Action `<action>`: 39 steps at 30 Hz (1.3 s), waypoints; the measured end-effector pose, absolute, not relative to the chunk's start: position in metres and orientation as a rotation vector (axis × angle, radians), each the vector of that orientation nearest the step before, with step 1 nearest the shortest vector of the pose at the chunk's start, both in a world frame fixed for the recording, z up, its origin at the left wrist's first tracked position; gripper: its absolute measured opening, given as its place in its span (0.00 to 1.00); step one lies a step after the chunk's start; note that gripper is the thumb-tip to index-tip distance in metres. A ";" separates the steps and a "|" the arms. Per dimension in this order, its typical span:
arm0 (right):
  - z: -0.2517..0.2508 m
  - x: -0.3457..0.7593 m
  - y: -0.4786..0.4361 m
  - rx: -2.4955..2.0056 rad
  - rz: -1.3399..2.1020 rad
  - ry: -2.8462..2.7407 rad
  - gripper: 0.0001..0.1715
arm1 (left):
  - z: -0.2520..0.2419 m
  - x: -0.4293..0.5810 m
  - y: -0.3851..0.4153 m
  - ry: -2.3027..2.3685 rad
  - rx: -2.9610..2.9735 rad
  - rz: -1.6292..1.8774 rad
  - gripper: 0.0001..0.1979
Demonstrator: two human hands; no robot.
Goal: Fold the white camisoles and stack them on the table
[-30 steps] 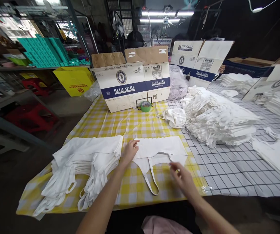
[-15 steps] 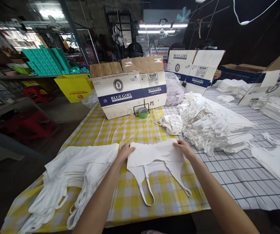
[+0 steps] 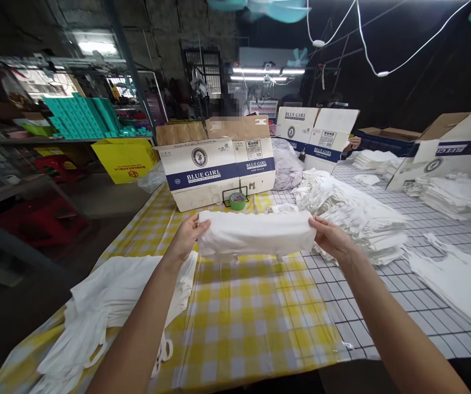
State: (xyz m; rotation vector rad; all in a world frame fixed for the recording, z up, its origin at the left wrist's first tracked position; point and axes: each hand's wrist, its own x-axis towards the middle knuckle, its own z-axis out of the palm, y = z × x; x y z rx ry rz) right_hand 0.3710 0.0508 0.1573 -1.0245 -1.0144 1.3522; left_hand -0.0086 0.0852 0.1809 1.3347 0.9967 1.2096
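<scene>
A white strappy camisole top [image 3: 256,234] hangs stretched between my two hands, lifted above the checked tablecloth. My left hand [image 3: 187,235] pinches its upper left corner, and my right hand [image 3: 331,236] pinches the upper right corner. The garment's straps are mostly hidden behind or below the cloth. Left of my left forearm lies a stack of similar white tops [image 3: 116,295], straps trailing toward the near edge. Beyond my right hand rises a big heap of white garments [image 3: 354,213].
A yellow checked cloth [image 3: 235,328] covers the table's left part, a white grid cloth [image 3: 342,306] the right. Blue Girl cartons [image 3: 214,169] stand at the back, with green tape [image 3: 237,201] in front. More white tops [image 3: 457,279] lie right. Another person's hand [image 3: 352,143] shows behind a carton.
Both hands have raised the camisole off the tablecloth and spread a little farther apart. It lay flat with its straps toward me before; now it hangs in the air. The camera view has tilted up slightly.
</scene>
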 end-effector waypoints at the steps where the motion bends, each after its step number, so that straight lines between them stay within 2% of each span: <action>1: 0.160 0.371 0.050 -1.021 1.347 -1.025 0.13 | 0.185 -0.010 0.083 0.982 1.339 1.210 0.29; 6: 0.164 0.368 0.053 -0.996 1.335 -1.109 0.11 | 0.190 -0.016 0.082 1.018 1.394 1.188 0.31; 12: 0.169 0.359 0.062 -1.048 1.065 -1.231 0.14 | 0.192 -0.024 0.091 1.178 1.453 1.263 0.31; 16: 0.163 0.365 0.038 -1.091 0.917 -1.411 0.13 | 0.186 -0.037 0.069 1.150 1.613 1.219 0.23; 20: 0.120 0.374 -0.009 -1.206 0.990 -1.669 0.15 | 0.133 -0.052 0.021 1.077 1.878 0.908 0.13; 23: 0.068 0.378 -0.046 -1.312 1.056 -1.803 0.18 | 0.071 -0.056 -0.022 1.120 2.064 0.589 0.19; 27: 0.011 0.382 -0.089 -1.382 0.983 -1.882 0.15 | 0.014 -0.052 -0.072 1.130 2.282 0.302 0.25; 30: -0.005 0.386 -0.108 -1.421 0.919 -1.899 0.13 | 0.003 -0.050 -0.091 1.178 2.397 0.285 0.25; 35: -0.006 0.387 -0.116 -1.487 0.838 -1.907 0.12 | -0.001 -0.053 -0.094 1.285 2.473 0.316 0.28; 39: -0.007 0.386 -0.115 -1.495 0.807 -1.928 0.11 | -0.009 -0.056 -0.094 1.257 2.542 0.299 0.27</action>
